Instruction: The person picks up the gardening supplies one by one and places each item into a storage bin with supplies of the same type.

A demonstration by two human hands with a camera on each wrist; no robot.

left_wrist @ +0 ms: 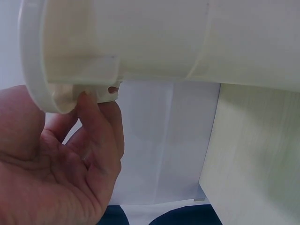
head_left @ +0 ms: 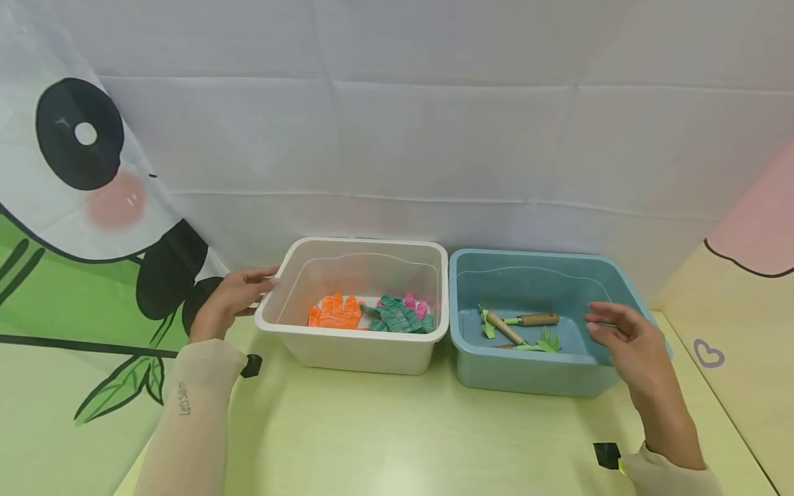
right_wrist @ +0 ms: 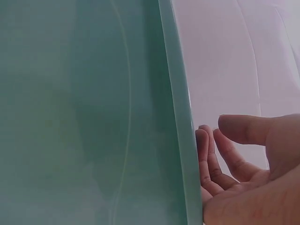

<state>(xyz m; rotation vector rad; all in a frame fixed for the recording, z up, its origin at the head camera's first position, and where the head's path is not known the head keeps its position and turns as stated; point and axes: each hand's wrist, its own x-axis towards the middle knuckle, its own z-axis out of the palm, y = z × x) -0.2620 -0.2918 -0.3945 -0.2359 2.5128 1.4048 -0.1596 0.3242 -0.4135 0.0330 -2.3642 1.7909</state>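
My left hand (head_left: 232, 300) is at the left end of a white plastic bin (head_left: 356, 350). In the left wrist view its fingers (left_wrist: 96, 124) curl up under the rim and grip it. Inside lie striped gloves: an orange glove (head_left: 336, 312), a green glove (head_left: 399, 315) and part of a pink glove (head_left: 422, 308). My right hand (head_left: 633, 344) is beside the right rim of a blue-green plastic bin (head_left: 527, 375), its fingers relaxed and the thumb apart from the rim. Small garden tools with wooden handles lie in that bin, among them a green hand rake (head_left: 547, 342).
Both bins stand side by side on a pale yellow-green table (head_left: 397, 427), against a white cloth backdrop (head_left: 397, 138). A printed cartoon panel (head_left: 80, 275) borders the left side, and a cream and pink panel (head_left: 744, 331) the right.
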